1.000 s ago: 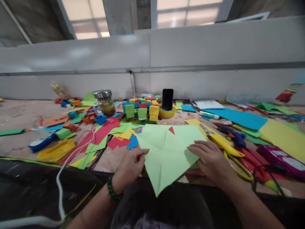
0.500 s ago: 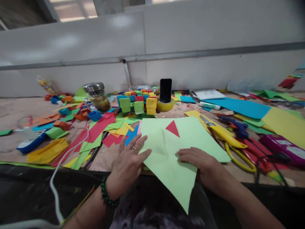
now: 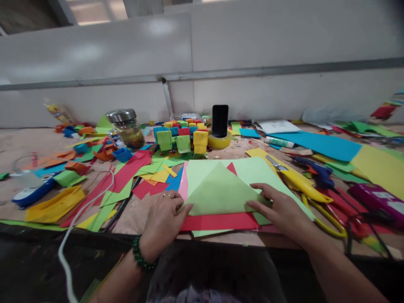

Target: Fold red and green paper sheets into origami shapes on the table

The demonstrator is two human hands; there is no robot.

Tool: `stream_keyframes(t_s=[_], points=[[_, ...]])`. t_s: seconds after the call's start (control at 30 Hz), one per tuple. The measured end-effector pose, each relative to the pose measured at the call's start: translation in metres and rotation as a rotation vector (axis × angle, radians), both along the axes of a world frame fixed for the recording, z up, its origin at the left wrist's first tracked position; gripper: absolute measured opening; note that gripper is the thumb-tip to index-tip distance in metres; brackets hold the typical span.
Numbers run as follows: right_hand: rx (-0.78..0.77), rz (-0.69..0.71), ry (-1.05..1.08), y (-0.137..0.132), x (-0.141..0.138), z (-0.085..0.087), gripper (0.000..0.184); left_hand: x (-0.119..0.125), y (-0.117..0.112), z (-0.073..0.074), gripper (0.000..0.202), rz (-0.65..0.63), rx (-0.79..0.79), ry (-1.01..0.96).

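Observation:
A light green sheet of paper (image 3: 221, 193) lies folded into a triangle in front of me, its point facing away. My left hand (image 3: 166, 216), with a ring and a green bead bracelet, pinches the left corner of the fold between thumb and curled fingers. At the right corner, my right hand (image 3: 277, 208) has its thumb on the paper and its fingers bent around the edge. Beneath lie more light green sheets (image 3: 257, 170) and a red paper strip (image 3: 221, 222). A small red paper triangle (image 3: 232, 167) is partly covered by the fold.
Scissors (image 3: 325, 219), a yellow-handled cutter (image 3: 303, 183), a blue glue gun (image 3: 315, 170) and a purple device (image 3: 378, 202) lie at right. Behind stand folded paper blocks (image 3: 183, 141), a phone (image 3: 220, 120) on a tape roll (image 3: 220, 142) and a glass jar (image 3: 128, 130). A white cable (image 3: 71, 240) crosses the left.
The near pointed end of the light green sheet has been folded up and away, making a triangle that partly covers the red piece. The red strip underneath now shows. Both hands sit at the fold's corners.

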State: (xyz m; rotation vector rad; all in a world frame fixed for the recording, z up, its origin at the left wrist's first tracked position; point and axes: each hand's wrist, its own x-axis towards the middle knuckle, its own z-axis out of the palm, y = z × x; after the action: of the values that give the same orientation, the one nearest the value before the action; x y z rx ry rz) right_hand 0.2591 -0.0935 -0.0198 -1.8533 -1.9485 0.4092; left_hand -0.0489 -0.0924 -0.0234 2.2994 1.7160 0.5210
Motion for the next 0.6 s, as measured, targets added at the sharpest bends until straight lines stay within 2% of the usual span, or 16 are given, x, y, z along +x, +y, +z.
stream_keyframes(t_s=[0.13, 0.23, 0.27, 0.33, 0.4, 0.43, 0.53, 0.6], points=[[0.027, -0.093, -0.177, 0.002, -0.004, -0.004, 0.054, 0.004, -0.001, 0.000, 0.031, 0.081, 0.064, 0.189], [0.076, -0.051, -0.212, 0.002, -0.005, -0.007, 0.049, 0.006, -0.002, 0.002, 0.018, 0.079, 0.171, 0.209], [0.090, -0.031, -0.216, 0.002, -0.004, -0.008, 0.047, 0.007, -0.002, 0.003, 0.025, 0.031, 0.211, 0.211], [0.108, 0.003, -0.221, 0.002, -0.003, -0.010, 0.044, 0.011, -0.003, 0.006, 0.045, -0.165, 0.220, 0.232], [0.119, 0.027, -0.228, 0.003, -0.001, -0.011, 0.043, 0.019, -0.003, 0.011, 0.052, -0.354, 0.142, 0.269], [0.131, 0.038, -0.236, 0.003, -0.001, -0.012, 0.044, 0.023, -0.003, 0.014, 0.052, -0.396, 0.103, 0.287], [0.248, 0.105, -0.290, 0.003, -0.007, -0.011, 0.044, 0.040, -0.005, 0.020, 0.047, -0.367, 0.084, 0.334], [0.355, 0.222, -0.329, 0.001, -0.018, -0.007, 0.040, 0.052, -0.006, 0.022, 0.061, -0.376, 0.107, 0.361]])
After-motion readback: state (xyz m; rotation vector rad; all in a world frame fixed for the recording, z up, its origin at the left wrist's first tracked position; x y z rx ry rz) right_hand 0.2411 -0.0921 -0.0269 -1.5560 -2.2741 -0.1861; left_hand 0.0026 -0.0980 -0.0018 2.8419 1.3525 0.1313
